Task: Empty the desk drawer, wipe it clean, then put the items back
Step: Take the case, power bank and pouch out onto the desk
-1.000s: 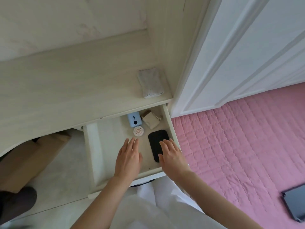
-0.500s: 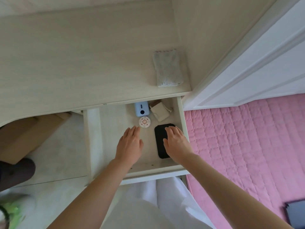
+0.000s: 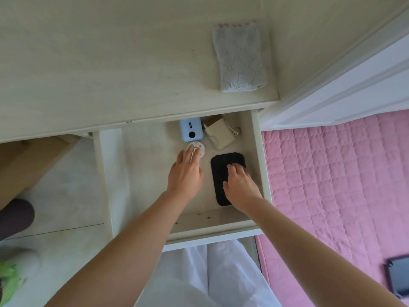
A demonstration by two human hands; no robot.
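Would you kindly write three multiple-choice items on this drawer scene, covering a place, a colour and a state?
1. Where does the folded cloth lie?
A. on the desk top
B. in the drawer
C. on the pink quilt

2. What colour is the flat case under the right hand?
A. white
B. black
C. blue

3. Is the drawer open?
A. shut
B. open, with things inside
C. open and bare

Key: 1 A, it lies above the drawer's edge; 2 B, it looks black; 3 B, the case and a blue device lie inside.

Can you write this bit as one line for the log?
drawer: open | left hand: touching round disc | right hand: on black case
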